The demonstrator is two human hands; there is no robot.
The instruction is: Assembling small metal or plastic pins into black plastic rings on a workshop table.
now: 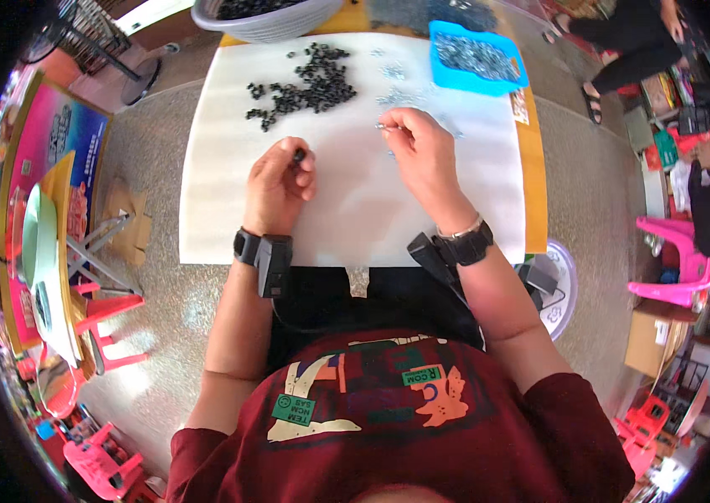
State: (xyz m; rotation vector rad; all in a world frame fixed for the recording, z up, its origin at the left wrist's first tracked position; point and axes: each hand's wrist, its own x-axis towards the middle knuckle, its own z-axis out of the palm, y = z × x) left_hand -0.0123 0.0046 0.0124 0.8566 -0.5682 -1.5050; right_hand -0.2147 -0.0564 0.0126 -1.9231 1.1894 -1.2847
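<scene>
My left hand (278, 184) is closed around a small black knob-like part (299, 156), held between thumb and fingers just above the white table sheet (355, 222). My right hand (427, 163) pinches a small shiny metal piece (382, 126) at its fingertips, too small to name exactly. The two hands are apart. Beyond the left hand lies a loose heap of similar black parts (321, 88). Several small silvery pieces (397, 96) are scattered beyond the right hand.
A blue plastic basket (476, 82) full of silvery pieces stands at the table's far right. At the far left is a grey basket (267, 32) of black parts. A person's legs (632, 46) show at the upper right. Pink stools (682, 268) stand to the right.
</scene>
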